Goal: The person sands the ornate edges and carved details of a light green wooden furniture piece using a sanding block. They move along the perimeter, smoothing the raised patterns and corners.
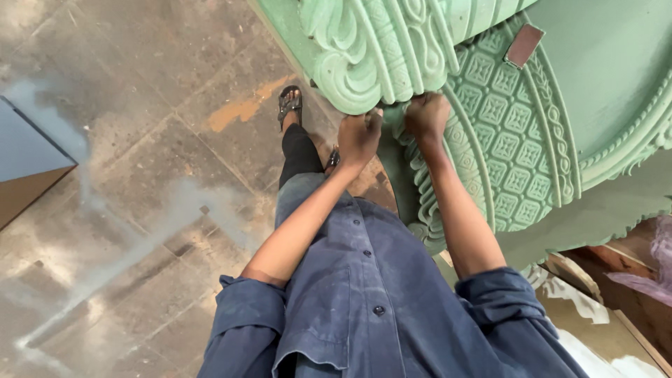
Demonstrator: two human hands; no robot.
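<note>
Head view, looking straight down: both hands are up against a big green carving, a pale mint piece with a matte, painted look. The left hand is curled into a fist, knuckles up, gripping the lower edge of a scrolled block, a chunk of thick, rounded swirls and ridges. Just beside it, the right hand is also closed tight, clamped on the carving's edge where the scrolls meet a curved band of small square rosettes in a grid. Beyond the right hand that band sweeps round in an arc, edged with a rope-like border, then a smooth flat green field further out. A small brown rectangular tag sits on the lattice, well above the right hand. Both sleeves are rolled, dusty blue cloth, with a buttoned shirt front below the hands. Left of the left hand, a sandalled foot stands on the floor, grey stone slabs, scuffed, streaked with white dust and an orange patch. Below the right hand, bare wood and white scraps.
</note>
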